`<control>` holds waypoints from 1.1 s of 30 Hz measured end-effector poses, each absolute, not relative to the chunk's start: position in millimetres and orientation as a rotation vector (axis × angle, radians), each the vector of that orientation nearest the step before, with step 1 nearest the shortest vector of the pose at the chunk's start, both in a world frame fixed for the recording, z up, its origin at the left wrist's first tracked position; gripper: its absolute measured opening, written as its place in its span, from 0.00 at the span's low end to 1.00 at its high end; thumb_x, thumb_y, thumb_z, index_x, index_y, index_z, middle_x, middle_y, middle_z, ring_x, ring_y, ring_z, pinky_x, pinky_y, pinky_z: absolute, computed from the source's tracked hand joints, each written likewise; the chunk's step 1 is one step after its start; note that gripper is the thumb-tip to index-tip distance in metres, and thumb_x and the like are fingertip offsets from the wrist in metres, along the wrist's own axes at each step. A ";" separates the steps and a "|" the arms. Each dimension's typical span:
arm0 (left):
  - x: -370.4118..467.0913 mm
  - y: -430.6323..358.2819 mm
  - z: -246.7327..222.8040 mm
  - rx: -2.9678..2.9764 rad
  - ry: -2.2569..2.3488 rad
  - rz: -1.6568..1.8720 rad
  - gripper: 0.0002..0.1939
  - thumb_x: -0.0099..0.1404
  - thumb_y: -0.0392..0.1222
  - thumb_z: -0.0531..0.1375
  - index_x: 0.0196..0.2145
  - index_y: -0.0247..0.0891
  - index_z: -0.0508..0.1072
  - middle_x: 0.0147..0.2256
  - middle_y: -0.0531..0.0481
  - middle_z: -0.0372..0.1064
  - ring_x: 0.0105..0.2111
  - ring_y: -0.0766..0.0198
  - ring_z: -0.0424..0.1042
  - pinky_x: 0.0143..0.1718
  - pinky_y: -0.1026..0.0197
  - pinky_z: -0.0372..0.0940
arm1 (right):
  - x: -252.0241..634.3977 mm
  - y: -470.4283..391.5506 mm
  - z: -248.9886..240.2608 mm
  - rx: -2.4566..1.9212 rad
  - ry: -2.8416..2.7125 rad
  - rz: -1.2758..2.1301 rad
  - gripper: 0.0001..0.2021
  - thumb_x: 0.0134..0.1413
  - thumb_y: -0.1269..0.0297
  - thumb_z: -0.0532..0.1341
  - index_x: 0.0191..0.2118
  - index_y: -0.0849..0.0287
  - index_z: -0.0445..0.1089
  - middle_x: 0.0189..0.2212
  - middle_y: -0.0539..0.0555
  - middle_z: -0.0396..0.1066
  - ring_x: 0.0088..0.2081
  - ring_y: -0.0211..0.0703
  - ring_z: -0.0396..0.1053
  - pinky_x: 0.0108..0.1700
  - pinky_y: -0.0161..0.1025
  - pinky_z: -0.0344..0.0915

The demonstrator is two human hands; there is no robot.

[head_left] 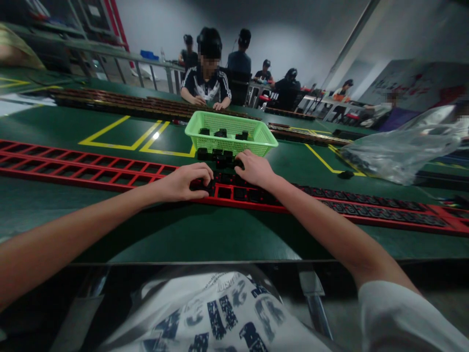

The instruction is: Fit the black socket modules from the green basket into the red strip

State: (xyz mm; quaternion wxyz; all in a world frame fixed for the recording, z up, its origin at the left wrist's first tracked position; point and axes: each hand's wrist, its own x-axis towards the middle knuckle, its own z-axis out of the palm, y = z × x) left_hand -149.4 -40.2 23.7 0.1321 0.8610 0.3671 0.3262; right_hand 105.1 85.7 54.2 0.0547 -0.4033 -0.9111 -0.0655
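Note:
A long red frame (124, 181) with two rows of square openings lies across the table before me. Its right stretch is filled with small black square parts (381, 208), while the left stretch has bare openings. My left hand (181, 183) curls thumb and fingers around a black part (208, 187) at the frame's middle. Just behind the frame, my right hand (254, 168) has its fingers bent down at a group of loose black parts (223, 159); what its fingertips hold is partly hidden. More black parts lie in a light green basket (269, 139) behind them.
The green table (176, 234) carries yellow tape outlines (106, 144). A clear plastic bag (395, 151) lies at the right. Long dark strips (146, 103) run along the far side, where a co-worker (207, 83) sits. Other people are in the background.

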 end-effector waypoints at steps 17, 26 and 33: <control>-154.4 -34.2 16.3 2.506 1.032 0.967 0.19 0.73 0.52 0.68 0.31 0.39 0.68 0.46 0.45 0.74 0.39 0.61 0.74 0.42 0.58 0.70 | 103.0 77.8 50.0 -1.305 -2.774 -0.052 0.26 0.77 0.62 0.51 0.71 0.63 0.69 0.67 0.68 0.68 0.59 0.63 0.77 0.62 0.56 0.73; -152.6 -36.4 18.5 2.503 1.086 0.944 0.16 0.72 0.49 0.67 0.32 0.40 0.67 0.46 0.45 0.73 0.39 0.62 0.72 0.42 0.58 0.70 | 103.4 80.0 46.8 -1.303 -2.750 -0.036 0.26 0.76 0.62 0.52 0.73 0.61 0.68 0.64 0.68 0.66 0.57 0.61 0.77 0.62 0.53 0.72; -147.8 -41.2 21.0 2.519 1.111 0.884 0.15 0.70 0.47 0.65 0.31 0.41 0.64 0.46 0.45 0.72 0.39 0.61 0.71 0.43 0.57 0.69 | 103.4 79.9 46.8 -1.328 -2.750 -0.026 0.25 0.77 0.61 0.52 0.70 0.62 0.70 0.65 0.68 0.67 0.57 0.61 0.77 0.61 0.53 0.73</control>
